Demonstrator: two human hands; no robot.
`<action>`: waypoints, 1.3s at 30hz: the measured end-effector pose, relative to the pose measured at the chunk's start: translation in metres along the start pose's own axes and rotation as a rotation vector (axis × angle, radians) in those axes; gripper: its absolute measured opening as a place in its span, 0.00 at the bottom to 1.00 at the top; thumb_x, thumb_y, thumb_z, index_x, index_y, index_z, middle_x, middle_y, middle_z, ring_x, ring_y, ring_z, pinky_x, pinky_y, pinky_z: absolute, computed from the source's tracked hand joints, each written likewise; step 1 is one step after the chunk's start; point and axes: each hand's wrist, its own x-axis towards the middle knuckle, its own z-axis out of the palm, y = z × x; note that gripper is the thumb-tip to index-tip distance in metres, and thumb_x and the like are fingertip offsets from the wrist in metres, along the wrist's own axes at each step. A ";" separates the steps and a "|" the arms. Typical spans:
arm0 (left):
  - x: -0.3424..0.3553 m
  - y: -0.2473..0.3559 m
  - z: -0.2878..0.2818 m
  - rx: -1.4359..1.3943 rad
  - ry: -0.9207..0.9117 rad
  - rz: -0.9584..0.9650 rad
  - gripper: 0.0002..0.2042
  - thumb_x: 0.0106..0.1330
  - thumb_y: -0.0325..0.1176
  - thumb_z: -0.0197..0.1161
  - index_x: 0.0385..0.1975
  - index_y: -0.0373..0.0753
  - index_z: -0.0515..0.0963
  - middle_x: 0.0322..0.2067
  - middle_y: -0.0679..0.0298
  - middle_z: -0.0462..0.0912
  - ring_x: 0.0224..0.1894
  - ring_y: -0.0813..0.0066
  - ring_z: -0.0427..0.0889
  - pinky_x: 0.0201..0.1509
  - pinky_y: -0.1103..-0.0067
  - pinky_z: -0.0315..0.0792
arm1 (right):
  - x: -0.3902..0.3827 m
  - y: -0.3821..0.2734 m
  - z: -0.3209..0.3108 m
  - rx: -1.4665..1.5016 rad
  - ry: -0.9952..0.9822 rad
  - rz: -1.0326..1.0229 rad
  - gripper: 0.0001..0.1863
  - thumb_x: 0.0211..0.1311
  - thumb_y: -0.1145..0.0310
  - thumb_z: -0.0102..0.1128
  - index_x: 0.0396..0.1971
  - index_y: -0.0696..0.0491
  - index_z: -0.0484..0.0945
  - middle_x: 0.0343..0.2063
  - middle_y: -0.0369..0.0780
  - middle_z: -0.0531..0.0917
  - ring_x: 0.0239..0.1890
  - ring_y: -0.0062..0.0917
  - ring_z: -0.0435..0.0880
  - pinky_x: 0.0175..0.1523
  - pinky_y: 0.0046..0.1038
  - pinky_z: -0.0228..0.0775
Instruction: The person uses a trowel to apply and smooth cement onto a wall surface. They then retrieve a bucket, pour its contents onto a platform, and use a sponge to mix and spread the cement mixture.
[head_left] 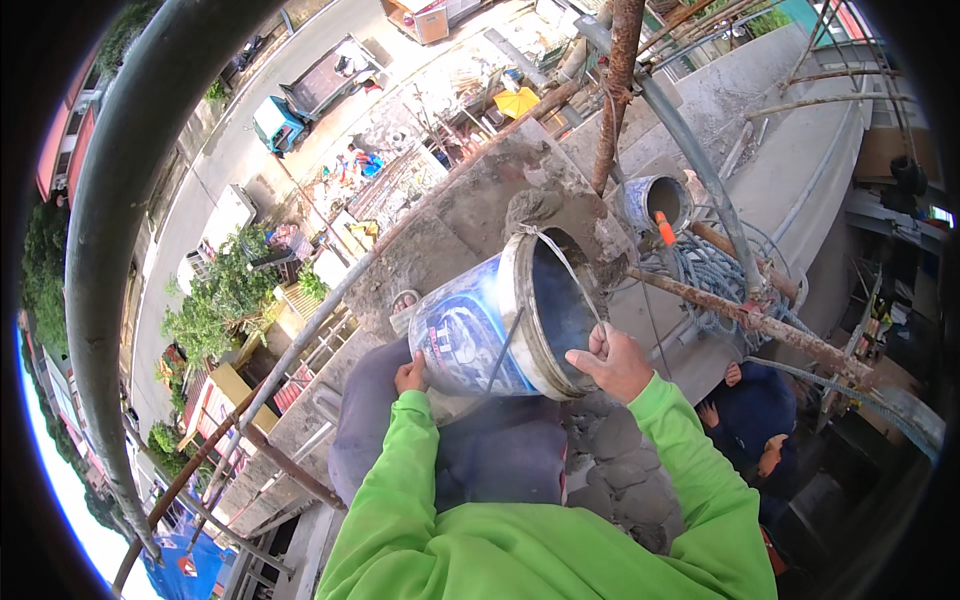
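Note:
A plastic bucket (460, 315) with a blue printed side and grey-stained rim lies tilted on its side above my knees, its mouth toward the right. My left hand (410, 376) grips its bottom end at the left. My right hand (610, 362) is closed on the bucket's thin handle (565, 258) beside the mouth. A lump of grey mortar (535, 206) sits just beyond the bucket on a rough concrete ledge (430, 240). My sandalled foot (405, 300) shows beside the bucket.
Scaffold pipes (125, 200) surround me, rusty (750, 325) and grey. Another bucket (655, 200) with an orange-handled tool and coiled rope (700, 290) lie at right. A person (750, 420) in dark clothing is below right. Far below left are a street (190, 170) and truck (285, 120).

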 end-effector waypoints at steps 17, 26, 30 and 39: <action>-0.065 0.020 -0.043 0.017 0.109 0.058 0.16 0.58 0.36 0.67 0.36 0.32 0.71 0.28 0.58 0.79 0.27 0.70 0.79 0.26 0.75 0.73 | 0.146 0.137 0.123 0.078 0.070 0.118 0.36 0.35 0.36 0.67 0.26 0.58 0.72 0.26 0.47 0.80 0.35 0.43 0.80 0.43 0.39 0.70; -0.099 0.054 0.034 -0.158 0.111 0.038 0.13 0.59 0.35 0.66 0.36 0.34 0.71 0.28 0.63 0.78 0.28 0.74 0.77 0.28 0.81 0.68 | 0.262 0.164 0.135 0.158 0.113 0.108 0.38 0.33 0.37 0.69 0.30 0.58 0.72 0.32 0.48 0.80 0.39 0.43 0.79 0.46 0.37 0.69; -0.113 0.071 0.052 -0.085 0.080 0.085 0.11 0.59 0.35 0.66 0.32 0.37 0.72 0.24 0.68 0.74 0.24 0.81 0.72 0.27 0.83 0.66 | 0.274 0.182 0.111 0.196 0.078 0.151 0.44 0.32 0.35 0.69 0.39 0.59 0.70 0.38 0.51 0.77 0.45 0.42 0.75 0.51 0.35 0.66; -0.173 0.108 0.117 -0.072 -0.279 0.162 0.09 0.61 0.31 0.63 0.33 0.38 0.69 0.26 0.69 0.71 0.28 0.82 0.70 0.35 0.83 0.69 | 0.303 0.236 0.109 0.223 0.234 0.222 0.43 0.42 0.36 0.62 0.46 0.61 0.70 0.52 0.55 0.70 0.58 0.45 0.66 0.60 0.38 0.60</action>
